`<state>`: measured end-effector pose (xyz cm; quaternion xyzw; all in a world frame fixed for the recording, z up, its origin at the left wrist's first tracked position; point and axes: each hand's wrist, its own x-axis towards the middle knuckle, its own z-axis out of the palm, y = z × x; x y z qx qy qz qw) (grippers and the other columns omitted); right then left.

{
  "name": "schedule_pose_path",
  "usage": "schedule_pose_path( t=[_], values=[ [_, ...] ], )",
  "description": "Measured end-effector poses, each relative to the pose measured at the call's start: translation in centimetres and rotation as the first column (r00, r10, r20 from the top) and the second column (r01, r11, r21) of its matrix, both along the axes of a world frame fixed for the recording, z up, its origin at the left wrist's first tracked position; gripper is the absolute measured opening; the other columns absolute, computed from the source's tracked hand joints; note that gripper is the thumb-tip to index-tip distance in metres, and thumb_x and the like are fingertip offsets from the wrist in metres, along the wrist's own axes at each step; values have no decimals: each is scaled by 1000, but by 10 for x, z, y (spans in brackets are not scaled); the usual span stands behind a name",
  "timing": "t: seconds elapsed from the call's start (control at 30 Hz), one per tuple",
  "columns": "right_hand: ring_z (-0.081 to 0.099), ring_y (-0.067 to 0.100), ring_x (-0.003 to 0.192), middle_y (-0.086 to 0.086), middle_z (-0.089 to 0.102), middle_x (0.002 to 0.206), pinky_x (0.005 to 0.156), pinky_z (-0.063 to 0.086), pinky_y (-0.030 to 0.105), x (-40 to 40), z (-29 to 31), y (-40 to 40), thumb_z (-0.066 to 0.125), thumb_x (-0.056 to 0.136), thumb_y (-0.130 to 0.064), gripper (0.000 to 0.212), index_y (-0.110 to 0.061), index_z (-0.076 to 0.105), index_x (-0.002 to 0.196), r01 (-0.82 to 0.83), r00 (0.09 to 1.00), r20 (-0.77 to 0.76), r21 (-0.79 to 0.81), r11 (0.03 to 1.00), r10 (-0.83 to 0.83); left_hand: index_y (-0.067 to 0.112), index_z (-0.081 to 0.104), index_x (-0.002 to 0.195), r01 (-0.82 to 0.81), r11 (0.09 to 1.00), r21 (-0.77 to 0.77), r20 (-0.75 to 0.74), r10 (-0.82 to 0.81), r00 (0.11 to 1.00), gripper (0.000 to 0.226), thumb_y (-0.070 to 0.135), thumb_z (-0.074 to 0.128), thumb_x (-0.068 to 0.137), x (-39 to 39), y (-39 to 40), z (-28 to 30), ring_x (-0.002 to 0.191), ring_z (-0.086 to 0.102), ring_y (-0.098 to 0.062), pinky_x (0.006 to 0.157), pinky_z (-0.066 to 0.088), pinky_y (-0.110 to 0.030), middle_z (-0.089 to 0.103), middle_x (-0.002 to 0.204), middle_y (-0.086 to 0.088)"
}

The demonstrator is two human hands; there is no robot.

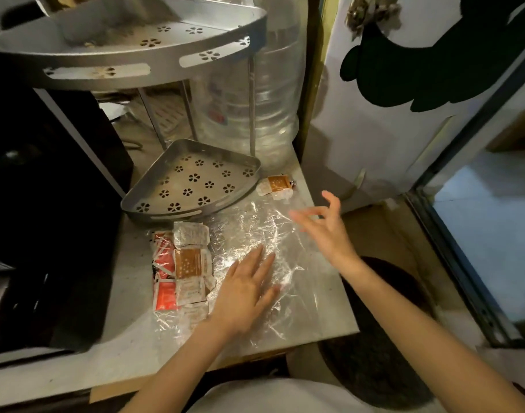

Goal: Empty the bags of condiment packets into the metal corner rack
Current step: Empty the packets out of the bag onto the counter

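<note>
A clear plastic bag (273, 234) lies flat on the counter, with several red, brown and white condiment packets (183, 266) bunched at its left end. My left hand (246, 287) rests flat on the bag beside the packets, fingers spread. My right hand (324, 228) hovers over the bag's right part, fingers apart, holding nothing. The metal corner rack's lower tray (154, 193) sits just beyond the bag and holds nothing; its upper tray (166, 59) is overhead. A small second bundle of packets (274, 186) lies right of the lower tray.
A large clear water bottle (255, 114) stands behind the rack. A black appliance (46, 204) fills the left side. A white fridge door (404, 114) stands to the right. The counter edge (344, 332) drops to a dark mat (374, 353) on the floor.
</note>
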<state>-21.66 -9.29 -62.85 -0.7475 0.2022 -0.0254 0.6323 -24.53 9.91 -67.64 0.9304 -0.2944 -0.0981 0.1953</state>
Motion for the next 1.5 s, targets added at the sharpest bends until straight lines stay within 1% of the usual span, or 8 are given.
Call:
schedule_pose_path(
  t=[0.13,0.33,0.47,0.57,0.87,1.13,1.33,1.5],
  values=[
    [53,21,111,0,47,122,88,49,33,-25,-14,32,78,62,-48,114,-31,0,143,-9,999,-53,-116,993,3,33,-14,140,-35,997,75,4,35,999,72,69,1,79,-3,-6,-11,141,-15,-10,113,-12,-36,-19,152,6],
    [58,17,102,3,57,112,84,47,26,-57,-21,50,66,82,-20,67,-16,29,138,-53,995,-103,-456,888,6,32,-13,142,-60,996,66,-10,61,998,74,68,-2,79,-8,-8,-22,139,-22,-10,116,-11,-40,-22,151,7],
    [62,14,76,0,63,81,75,55,30,-62,-20,41,61,87,-17,32,-12,54,118,-113,990,-131,-437,892,61,35,-13,142,-57,998,28,-29,58,998,74,69,-14,76,-12,-6,-25,138,-25,-7,116,-13,-38,-22,152,8],
    [60,5,71,-4,63,77,66,50,11,-63,-13,27,66,83,-16,22,-10,62,105,-68,996,-80,-344,937,43,35,-11,141,-54,999,-7,-45,54,998,78,69,-25,71,-12,-3,-26,139,-22,-8,116,-10,-38,-18,153,7],
    [63,12,63,6,68,79,63,49,18,-44,13,-58,69,79,-6,14,-14,65,90,-55,985,-173,-274,960,7,37,-16,140,-30,998,62,-34,32,999,70,67,-16,77,-13,-3,-26,137,-27,-7,115,-14,-40,-24,151,8],
    [60,15,68,7,66,82,70,48,28,-30,-11,-85,68,78,-7,39,-4,57,115,-158,950,-312,-421,893,21,36,-14,141,1,997,77,-63,3,998,78,73,-16,72,-8,-4,-28,138,-26,-9,113,-17,-40,-24,151,7],
    [42,30,126,14,48,135,101,38,40,-21,-8,-66,66,82,-16,72,-10,25,141,-179,961,-274,-714,677,-35,33,14,144,-95,977,-189,-210,54,976,86,80,3,73,3,0,-21,142,0,-7,115,-4,-39,3,153,12],
    [23,26,138,10,32,149,112,22,39,-4,17,-20,51,87,-7,57,-9,31,140,-149,978,-78,-913,380,195,28,27,141,-202,919,-339,-84,184,979,51,40,37,93,-7,6,13,134,17,-8,110,14,-31,16,153,6]
  ],
)
